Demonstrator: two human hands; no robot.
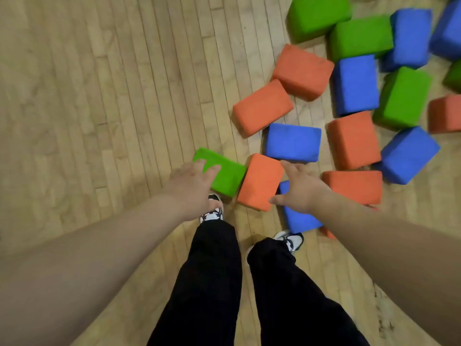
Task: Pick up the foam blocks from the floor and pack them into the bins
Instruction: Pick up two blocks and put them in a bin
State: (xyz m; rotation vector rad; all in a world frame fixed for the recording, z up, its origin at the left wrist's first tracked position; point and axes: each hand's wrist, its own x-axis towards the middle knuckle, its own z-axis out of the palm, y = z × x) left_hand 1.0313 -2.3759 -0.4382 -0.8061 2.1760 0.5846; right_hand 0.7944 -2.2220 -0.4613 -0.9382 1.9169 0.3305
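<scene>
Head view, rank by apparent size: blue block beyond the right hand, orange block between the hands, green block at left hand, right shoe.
1. blue block, orange block: alike, unranked.
2. green block, partly hidden by left hand.
3. right shoe, mostly under the trouser leg.

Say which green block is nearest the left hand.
The lone green block under the left hand, beside an orange block; other greens lie far upper right.

Gym or playroom, pale wood strip floor (124,96), large scattered foam blocks (354,139) in three colours
</scene>
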